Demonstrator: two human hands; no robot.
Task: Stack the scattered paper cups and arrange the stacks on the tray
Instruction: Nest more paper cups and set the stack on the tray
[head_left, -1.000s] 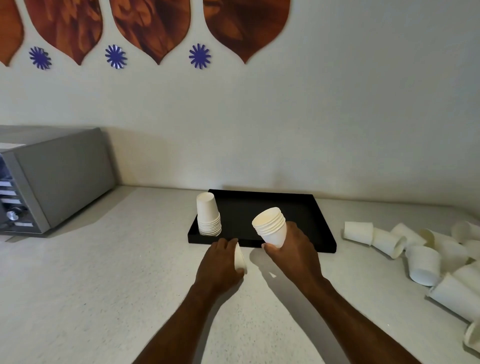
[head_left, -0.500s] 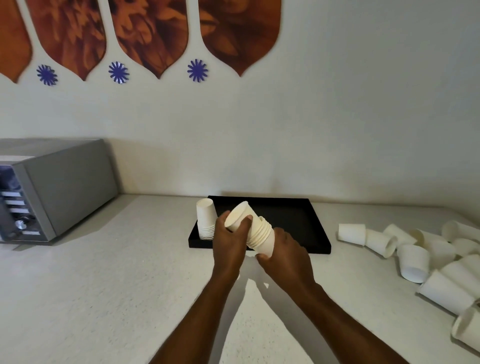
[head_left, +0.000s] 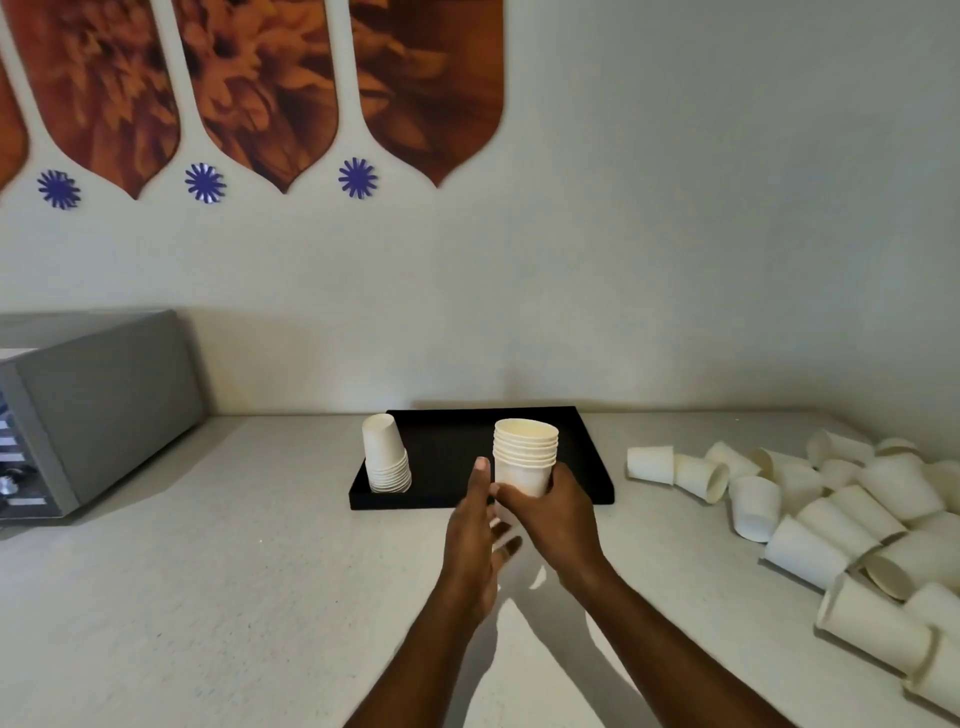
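Near black tray (head_left: 447, 441), right hand (head_left: 556, 514) gripping cup stack (head_left: 524, 452), left hand (head_left: 472, 540) beside

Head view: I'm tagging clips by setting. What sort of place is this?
Probably a home kitchen: grey metal countertop oven on a pale speckled counter, orange petal-shaped wall decals above.

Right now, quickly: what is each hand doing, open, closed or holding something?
Left hand: open, fingers straight, holding nothing, beside the stack of cups.
Right hand: closed round the bottom of that stack.
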